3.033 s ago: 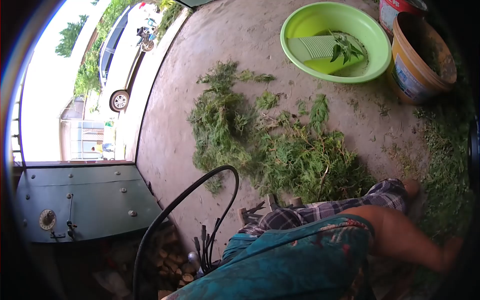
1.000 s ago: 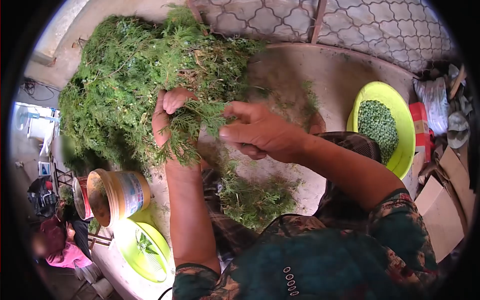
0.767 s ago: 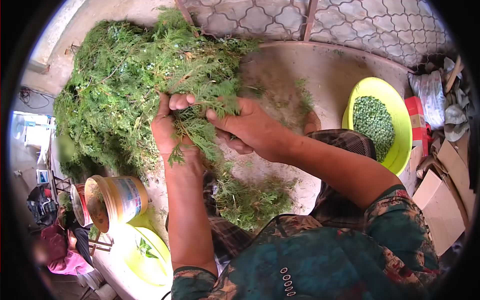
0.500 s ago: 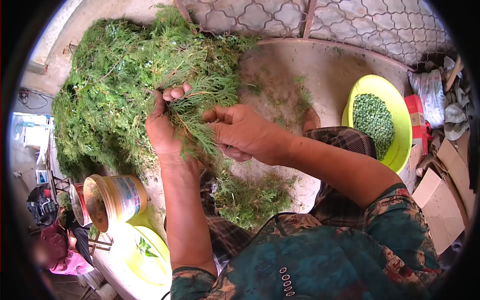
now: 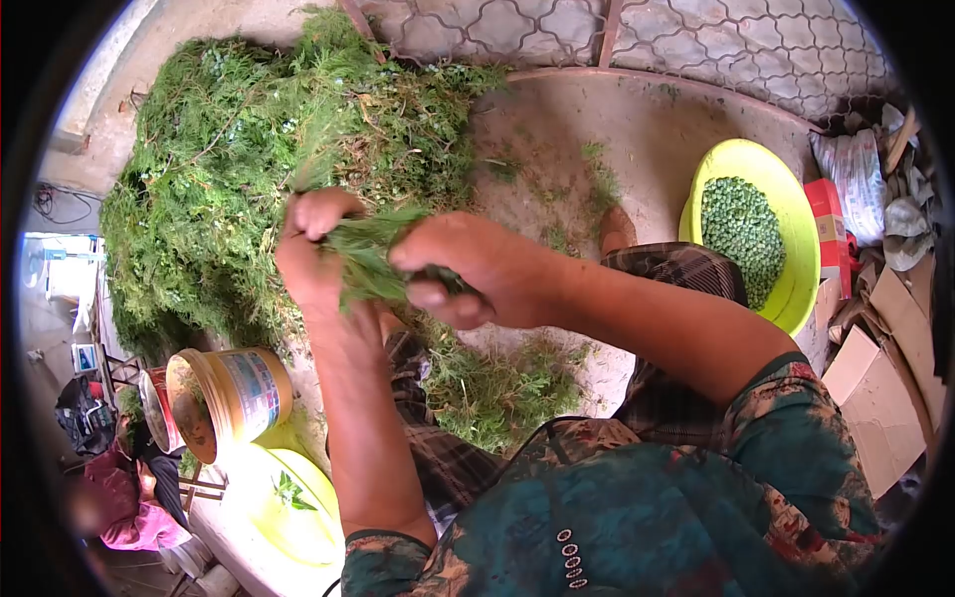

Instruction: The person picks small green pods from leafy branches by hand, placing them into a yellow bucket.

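Green sprig (image 5: 370, 251) btwn our L hand (image 5: 314, 247) & R hand (image 5: 460, 271).
Both clenched on it, a bit blurred; its long axis runs approx. L–R. Foliage pile (image 5: 214, 164) far L, nearer our L hand; yellow-green basin (image 5: 741, 159) R, nearer our R hand.

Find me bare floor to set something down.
The floor between the branch pile, the wire fence and the right-hand basin is mostly bare, barest nearer the basin. It is crowded at left around the yellow bucket and at far right around the cardboard.
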The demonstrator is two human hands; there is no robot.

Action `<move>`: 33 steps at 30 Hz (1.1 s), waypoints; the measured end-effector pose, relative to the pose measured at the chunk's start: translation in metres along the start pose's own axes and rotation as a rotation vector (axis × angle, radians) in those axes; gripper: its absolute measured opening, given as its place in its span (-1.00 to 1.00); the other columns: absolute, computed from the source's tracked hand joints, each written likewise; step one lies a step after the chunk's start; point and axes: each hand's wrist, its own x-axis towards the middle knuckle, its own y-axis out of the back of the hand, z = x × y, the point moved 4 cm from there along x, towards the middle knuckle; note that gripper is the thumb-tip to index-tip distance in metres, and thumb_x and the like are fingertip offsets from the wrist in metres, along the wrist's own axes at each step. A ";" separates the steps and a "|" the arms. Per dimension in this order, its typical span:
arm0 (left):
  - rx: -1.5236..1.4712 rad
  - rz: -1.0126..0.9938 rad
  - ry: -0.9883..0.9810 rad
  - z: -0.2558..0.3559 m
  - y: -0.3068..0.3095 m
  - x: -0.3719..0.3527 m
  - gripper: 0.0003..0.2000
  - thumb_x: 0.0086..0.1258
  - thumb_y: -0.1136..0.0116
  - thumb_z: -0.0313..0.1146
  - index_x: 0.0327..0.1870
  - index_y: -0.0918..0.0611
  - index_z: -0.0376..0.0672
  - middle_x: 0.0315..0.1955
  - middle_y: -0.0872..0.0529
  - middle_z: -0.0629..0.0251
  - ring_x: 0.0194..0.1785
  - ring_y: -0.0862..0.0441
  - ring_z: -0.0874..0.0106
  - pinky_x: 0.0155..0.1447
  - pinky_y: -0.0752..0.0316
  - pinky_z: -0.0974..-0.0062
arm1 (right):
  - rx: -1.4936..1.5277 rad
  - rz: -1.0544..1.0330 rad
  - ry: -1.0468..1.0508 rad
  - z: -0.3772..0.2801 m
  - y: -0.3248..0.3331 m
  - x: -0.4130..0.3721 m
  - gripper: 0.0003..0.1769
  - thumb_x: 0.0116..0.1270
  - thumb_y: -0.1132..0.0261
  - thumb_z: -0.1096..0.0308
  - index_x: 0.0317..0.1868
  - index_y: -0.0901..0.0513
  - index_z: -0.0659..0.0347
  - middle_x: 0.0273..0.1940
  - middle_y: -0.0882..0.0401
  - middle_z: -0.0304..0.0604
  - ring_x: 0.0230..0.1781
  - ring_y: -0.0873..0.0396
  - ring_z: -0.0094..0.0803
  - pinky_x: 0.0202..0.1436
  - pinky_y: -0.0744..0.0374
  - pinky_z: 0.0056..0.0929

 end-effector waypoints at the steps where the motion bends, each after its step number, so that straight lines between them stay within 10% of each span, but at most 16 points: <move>1: 0.011 0.076 -0.087 0.023 0.001 0.004 -0.66 0.47 0.30 -0.25 -0.62 -0.24 -0.06 -0.73 -0.22 0.47 -0.66 -0.18 0.57 -0.56 -0.20 0.53 | 0.039 -0.028 -0.035 0.005 -0.007 -0.006 -0.80 0.26 -0.09 0.23 -0.38 -0.42 0.19 -0.62 -0.30 -0.36 -0.79 -0.14 -0.70 -0.76 -0.10 -0.68; 3: 0.041 -0.089 -0.067 0.067 -0.001 0.006 -0.65 0.45 0.36 -0.24 -0.64 -0.23 -0.03 -0.74 -0.22 0.48 -0.65 -0.18 0.59 -0.56 -0.20 0.52 | 0.203 -0.108 -0.147 0.016 -0.013 -0.014 -0.79 0.27 -0.06 0.24 -0.27 -0.43 0.23 -0.57 -0.36 -0.28 -0.79 -0.18 -0.68 -0.79 -0.15 -0.69; 4: 0.572 0.008 -0.400 0.087 -0.005 0.007 -0.67 0.43 0.28 -0.32 -0.64 -0.26 -0.07 -0.73 -0.25 0.43 -0.63 -0.23 0.55 -0.48 -0.30 0.51 | 0.207 -0.113 -0.151 0.019 -0.012 -0.012 -0.79 0.27 -0.06 0.24 -0.27 -0.43 0.23 -0.57 -0.36 -0.28 -0.79 -0.18 -0.68 -0.79 -0.15 -0.69; 6: 0.022 -0.085 -0.121 0.062 -0.010 0.003 -0.74 0.41 0.20 -0.39 -0.58 -0.34 -0.14 -0.65 -0.37 0.32 -0.54 -0.38 0.44 -0.32 -0.42 0.45 | 0.370 -0.114 -0.039 0.025 -0.003 -0.005 -0.77 0.28 -0.01 0.27 -0.24 -0.44 0.28 -0.44 -0.45 -0.15 -0.73 -0.29 -0.61 -0.79 -0.27 -0.67; 11: 0.110 0.018 -0.154 0.047 -0.007 0.003 -0.82 0.42 0.18 -0.42 -0.39 -0.45 -0.26 -0.44 -0.53 0.19 -0.32 -0.51 0.31 0.03 -0.44 0.31 | 0.473 -0.035 0.012 0.010 0.007 0.001 -0.60 0.29 0.02 0.16 -0.09 -0.44 0.36 -0.26 -0.50 0.01 -0.29 -0.55 -0.23 -0.28 -0.61 -0.10; 17: 0.332 -0.028 -0.207 0.061 -0.010 0.004 -0.79 0.45 0.21 -0.40 -0.21 -0.52 -0.30 -0.28 -0.60 0.17 -0.17 -0.56 0.30 0.27 -0.33 0.21 | 0.565 -0.003 0.010 0.002 0.013 -0.007 -0.48 0.40 0.15 0.06 0.03 -0.39 0.40 -0.13 -0.50 0.04 -0.13 -0.51 -0.17 -0.06 -0.56 -0.07; 20: 0.718 0.122 -0.657 0.072 -0.016 0.001 -0.77 0.45 0.22 -0.43 0.04 -0.45 -0.21 -0.03 -0.58 0.10 0.01 -0.55 0.20 0.22 -0.39 0.12 | 0.563 0.160 0.025 -0.001 0.022 -0.012 -0.52 0.39 0.08 0.10 0.02 -0.39 0.39 -0.18 -0.48 0.00 -0.12 -0.49 -0.15 -0.08 -0.57 -0.09; 24: 0.684 0.026 -0.549 0.060 -0.016 -0.001 -0.67 0.47 0.33 -0.46 0.24 -0.24 -0.12 0.12 -0.44 0.00 0.16 -0.44 0.07 0.27 -0.35 0.06 | 0.572 0.228 0.037 -0.004 0.029 -0.011 -0.64 0.36 -0.02 0.16 -0.08 -0.43 0.32 -0.29 -0.48 -0.09 -0.28 -0.52 -0.29 -0.33 -0.59 -0.30; 27: 0.555 -0.017 -0.470 0.058 -0.013 0.003 -0.68 0.48 0.37 -0.47 0.22 -0.26 -0.14 0.19 -0.36 -0.04 0.25 -0.33 0.04 0.33 -0.25 0.03 | 0.369 0.211 0.033 -0.005 0.033 -0.012 -0.78 0.33 -0.11 0.20 -0.34 -0.40 0.16 -0.45 -0.44 -0.25 -0.66 -0.33 -0.61 -0.75 -0.23 -0.61; 33: 0.410 -0.132 -0.274 0.048 -0.007 0.004 -0.70 0.47 0.36 -0.50 0.15 -0.35 -0.13 0.25 -0.29 -0.03 0.33 -0.21 0.05 0.39 -0.13 0.05 | 0.306 0.178 0.069 -0.014 0.039 -0.019 -0.72 0.33 -0.13 0.11 -0.37 -0.38 0.12 -0.49 -0.40 -0.31 -0.67 -0.27 -0.63 -0.72 -0.19 -0.64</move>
